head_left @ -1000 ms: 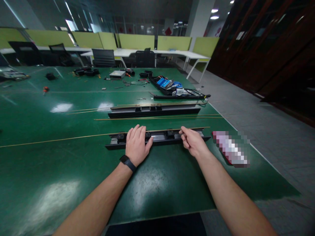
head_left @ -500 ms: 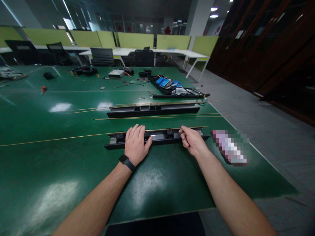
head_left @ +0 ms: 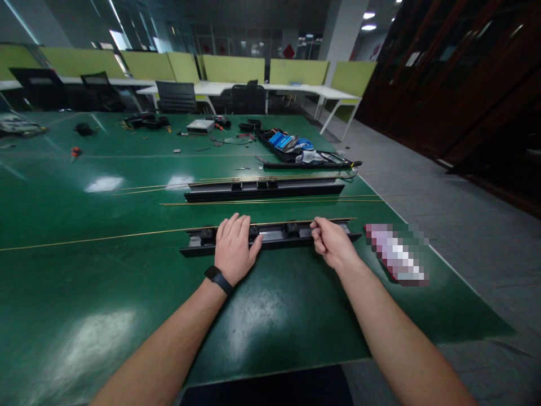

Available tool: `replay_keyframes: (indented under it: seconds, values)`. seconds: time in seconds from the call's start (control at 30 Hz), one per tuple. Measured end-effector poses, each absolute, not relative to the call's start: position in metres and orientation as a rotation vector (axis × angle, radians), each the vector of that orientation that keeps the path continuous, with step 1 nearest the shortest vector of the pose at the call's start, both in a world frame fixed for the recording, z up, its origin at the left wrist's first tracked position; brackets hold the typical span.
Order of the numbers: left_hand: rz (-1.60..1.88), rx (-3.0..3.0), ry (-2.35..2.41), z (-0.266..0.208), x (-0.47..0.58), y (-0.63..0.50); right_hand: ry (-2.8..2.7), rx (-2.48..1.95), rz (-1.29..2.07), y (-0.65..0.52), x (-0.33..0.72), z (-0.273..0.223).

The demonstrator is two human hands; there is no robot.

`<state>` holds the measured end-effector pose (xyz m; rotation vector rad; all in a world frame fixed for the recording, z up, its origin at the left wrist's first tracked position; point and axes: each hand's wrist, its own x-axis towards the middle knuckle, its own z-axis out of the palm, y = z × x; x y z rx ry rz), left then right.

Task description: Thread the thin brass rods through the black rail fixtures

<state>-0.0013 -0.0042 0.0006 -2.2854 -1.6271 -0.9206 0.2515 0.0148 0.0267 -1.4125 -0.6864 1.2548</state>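
Note:
A black channel-shaped rail (head_left: 279,239) with a silvery inside and several black blocks, one of them a dark block (head_left: 291,228), lies crosswise in front of me. My left hand (head_left: 234,242), a dark watch on its wrist, lies across the rail left of its middle, fingers stretched flat and thumb apart. Along the rail's far edge runs a long thin brass-coloured rod (head_left: 105,239), sticking out far to the left. Near the rail's right end, my right hand (head_left: 332,239) is closed in a pinch on this rod. The fingertips' exact hold is partly hidden.
Behind lie a second black rail (head_left: 264,192) and more thin rods (head_left: 253,202). Farther back are a black tray (head_left: 274,151) with blue items, a grey box (head_left: 200,126) and tools. A blurred-out item (head_left: 395,254) rests at right, near the green table's (head_left: 460,304) edge.

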Motion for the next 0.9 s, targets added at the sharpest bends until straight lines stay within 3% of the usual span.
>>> replay_keyframes:
  seconds: [0.9]
  values:
    - [-0.926, -2.285, -1.625, 0.0023, -0.0006, -0.0041, -0.742, -1.403, 1.253, 0.0146, 0.2530, 0.0241]
